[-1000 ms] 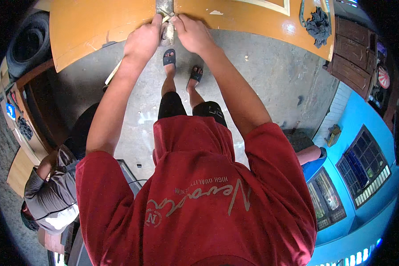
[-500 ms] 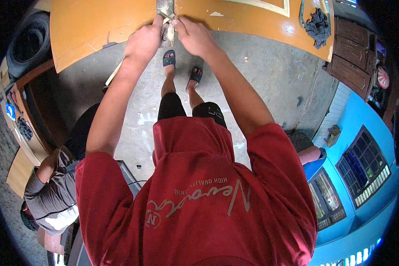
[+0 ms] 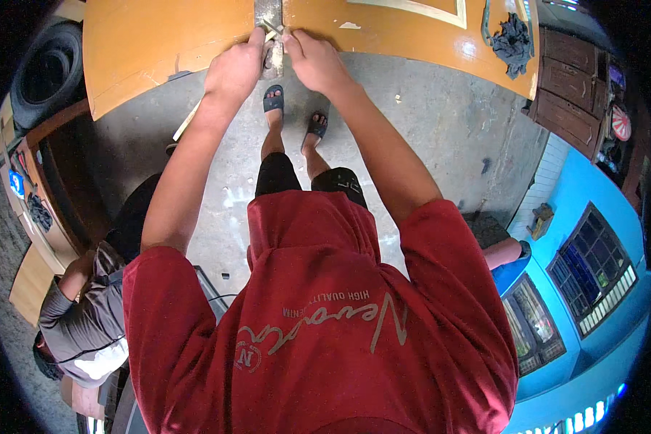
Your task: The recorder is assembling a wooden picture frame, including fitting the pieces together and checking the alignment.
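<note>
Grey metal, the narrow flat bar (image 3: 270, 29) stands across the orange wooden panel (image 3: 159, 43)'s edge; my left hand (image 3: 233, 69) and right hand (image 3: 315, 61) pinch its lower end (stiff, probably sharp-edged, so I'd grip the flats).

The wooden door panel (image 3: 159, 50) is showing a smooth orange-brown varnish, glossing faintly near its right end and chipping pale along the edge. A dull grey metal strip (image 3: 269, 14) is running across it, looking worn and matt. The concrete floor (image 3: 427, 137) is lying rough, stained and speckled. The shirt (image 3: 325, 340) is soft red cloth, matt. A crumpled dark rag (image 3: 512, 40) is sitting limp on the wood. The tyre (image 3: 47, 72) is looking like dull black rubber.
</note>
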A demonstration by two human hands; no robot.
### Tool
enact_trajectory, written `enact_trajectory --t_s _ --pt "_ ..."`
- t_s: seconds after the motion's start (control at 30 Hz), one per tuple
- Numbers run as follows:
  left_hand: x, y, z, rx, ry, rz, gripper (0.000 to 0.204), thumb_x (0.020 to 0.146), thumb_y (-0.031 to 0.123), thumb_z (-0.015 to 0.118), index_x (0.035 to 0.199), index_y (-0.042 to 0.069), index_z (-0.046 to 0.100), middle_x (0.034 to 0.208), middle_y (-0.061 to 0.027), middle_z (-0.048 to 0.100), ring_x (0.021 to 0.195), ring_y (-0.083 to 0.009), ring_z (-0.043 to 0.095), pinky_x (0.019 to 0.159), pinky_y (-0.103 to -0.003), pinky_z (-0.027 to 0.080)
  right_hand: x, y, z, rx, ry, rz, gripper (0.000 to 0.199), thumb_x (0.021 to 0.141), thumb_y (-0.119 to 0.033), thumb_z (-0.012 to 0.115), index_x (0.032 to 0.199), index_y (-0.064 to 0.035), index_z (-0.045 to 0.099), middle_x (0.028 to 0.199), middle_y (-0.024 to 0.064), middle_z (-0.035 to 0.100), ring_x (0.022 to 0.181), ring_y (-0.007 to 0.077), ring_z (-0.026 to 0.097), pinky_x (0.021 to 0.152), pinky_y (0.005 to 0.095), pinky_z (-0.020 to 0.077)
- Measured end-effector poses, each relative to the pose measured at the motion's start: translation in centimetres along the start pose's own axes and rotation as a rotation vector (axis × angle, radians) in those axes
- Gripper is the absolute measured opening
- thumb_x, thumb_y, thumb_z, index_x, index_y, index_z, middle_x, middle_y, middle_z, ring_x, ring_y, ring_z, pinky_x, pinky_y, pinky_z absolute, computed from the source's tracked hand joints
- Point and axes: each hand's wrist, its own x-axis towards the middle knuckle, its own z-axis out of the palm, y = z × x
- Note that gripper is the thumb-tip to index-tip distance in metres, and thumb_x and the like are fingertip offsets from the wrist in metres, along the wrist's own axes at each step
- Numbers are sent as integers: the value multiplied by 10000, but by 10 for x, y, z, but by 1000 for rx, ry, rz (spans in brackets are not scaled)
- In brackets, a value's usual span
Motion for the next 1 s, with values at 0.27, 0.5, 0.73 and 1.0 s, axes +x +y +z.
enact_trajectory --t_s 0.27,0.5,0.73,1.0 --pt "2 -1 2 -8 7 9 183 1041 238 483 1136 81 472 879 -253 724 840 -486 705 732 -601 562 8 -15 -8 -82 -2 72 496 1054 -490 398 1112 -74 662 1062 284 701 1048 522 633 966 594 482" --pt "0 3 0 -4 -10 -37 186 1039 233 478 1148 83 489 889 -241 731 844 -464 719 725 -580 573 -6 -5 0 25 -33 42 534 1054 -495 385 1186 -42 634 1081 308 701 1056 530 644 983 614 478" --pt "-10 5 -7 -2 -5 -14 185 1030 224 485 1168 102 508 870 -220 733 830 -437 727 714 -557 583 -14 -18 12 -26 65 119 512 1053 -483 409 1108 -24 629 948 321 705 950 541 667 905 622 514" --pt "-7 -8 -3 -41 14 79 185 1019 215 507 1161 96 511 868 -224 729 826 -446 720 720 -566 578 -8 -25 0 -117 34 100 516 1062 -483 400 1098 -48 675 983 307 709 967 534 659 926 604 504"
